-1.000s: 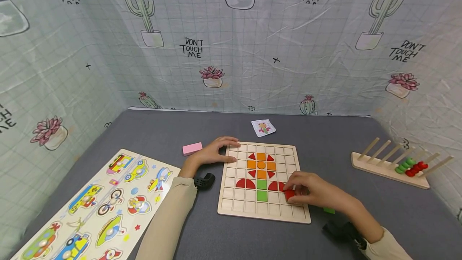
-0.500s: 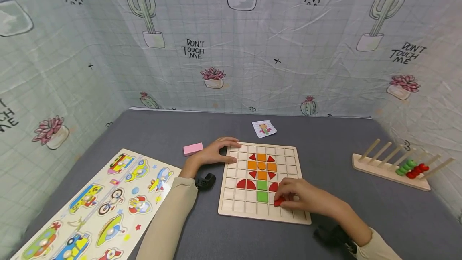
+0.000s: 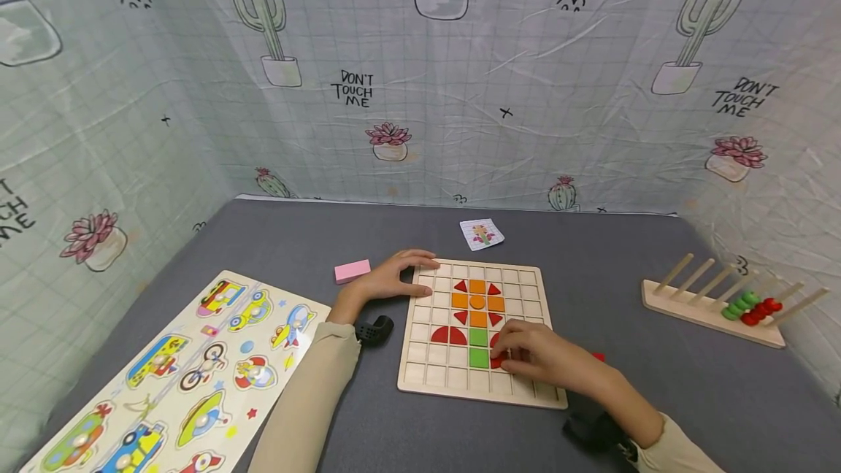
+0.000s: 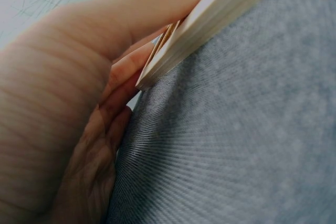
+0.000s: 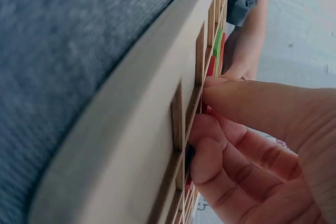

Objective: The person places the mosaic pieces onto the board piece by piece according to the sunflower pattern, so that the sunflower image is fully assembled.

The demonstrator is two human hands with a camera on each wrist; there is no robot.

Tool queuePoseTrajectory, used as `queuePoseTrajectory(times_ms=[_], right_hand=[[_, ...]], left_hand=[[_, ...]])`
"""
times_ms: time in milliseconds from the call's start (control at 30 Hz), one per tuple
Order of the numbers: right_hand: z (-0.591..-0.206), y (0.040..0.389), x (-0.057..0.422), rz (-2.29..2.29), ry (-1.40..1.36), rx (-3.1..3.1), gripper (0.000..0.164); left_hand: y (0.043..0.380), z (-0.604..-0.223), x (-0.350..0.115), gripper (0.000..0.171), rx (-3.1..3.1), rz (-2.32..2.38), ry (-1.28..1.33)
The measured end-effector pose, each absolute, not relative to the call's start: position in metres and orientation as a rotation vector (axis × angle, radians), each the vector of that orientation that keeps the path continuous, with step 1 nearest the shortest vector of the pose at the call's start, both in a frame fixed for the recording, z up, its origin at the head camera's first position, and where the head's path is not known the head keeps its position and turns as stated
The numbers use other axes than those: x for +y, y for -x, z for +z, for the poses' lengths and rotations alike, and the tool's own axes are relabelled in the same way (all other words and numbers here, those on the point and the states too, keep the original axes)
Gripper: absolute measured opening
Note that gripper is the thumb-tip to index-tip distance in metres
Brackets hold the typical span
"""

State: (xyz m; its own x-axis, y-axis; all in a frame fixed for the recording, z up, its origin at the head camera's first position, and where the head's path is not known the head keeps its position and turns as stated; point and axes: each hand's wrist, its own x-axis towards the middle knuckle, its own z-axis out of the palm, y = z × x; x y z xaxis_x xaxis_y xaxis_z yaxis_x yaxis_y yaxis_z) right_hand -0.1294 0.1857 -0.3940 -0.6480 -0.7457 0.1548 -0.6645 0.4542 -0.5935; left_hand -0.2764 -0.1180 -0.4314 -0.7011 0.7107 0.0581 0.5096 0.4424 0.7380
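My left hand [image 3: 394,276] rests at the far left corner of a wooden grid board [image 3: 430,378], its thumb on the left rim and its other fingers at the far rim. In the left wrist view the thumb [image 4: 157,11] lies along the board's edge. My right hand [image 3: 552,356] pinches a small red piece [image 3: 496,362], mostly hidden by the fingertips, right beside the lower green square [image 3: 478,358]. Orange squares [image 3: 477,287], an orange disc, red triangles [image 3: 461,286] and rounded red pieces [image 3: 449,335] fill other cells.
A pattern card [image 3: 482,234] lies beyond the board. A pink block [image 3: 352,271] and a vehicle peg puzzle [image 3: 263,327] lie to the left. On the right stands a peg rack [image 3: 696,312] with green and red beads. A red piece [image 3: 598,357] shows behind my right wrist.
My right hand has moved left across the board with the red piece, from the right-hand cells to beside the lower green square. The left hand has stayed at the corner.
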Motion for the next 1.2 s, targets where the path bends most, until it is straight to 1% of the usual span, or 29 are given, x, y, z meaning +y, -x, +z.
queuePoseTrajectory(times_ms=[233, 500, 833, 1200], right_hand=[[-0.395, 0.129, 0.184, -0.971, 1.275, 2.585, 0.012], [-0.395, 0.128, 0.194, -0.989, 1.227, 2.582, 0.01], [-0.391, 0.125, 0.223, -1.067, 1.207, 2.592, 0.01], [-0.387, 0.127, 0.262, -1.045, 1.183, 2.635, 0.014]], left_hand=[[0.278, -0.433, -0.117, 0.052, 2.435, 1.115, -1.049], [0.277, -0.433, -0.117, 0.053, 2.433, 1.109, -1.046], [0.279, -0.435, -0.118, 0.053, 2.423, 1.131, -1.045], [0.277, -0.434, -0.118, 0.053, 2.416, 1.132, -1.059]])
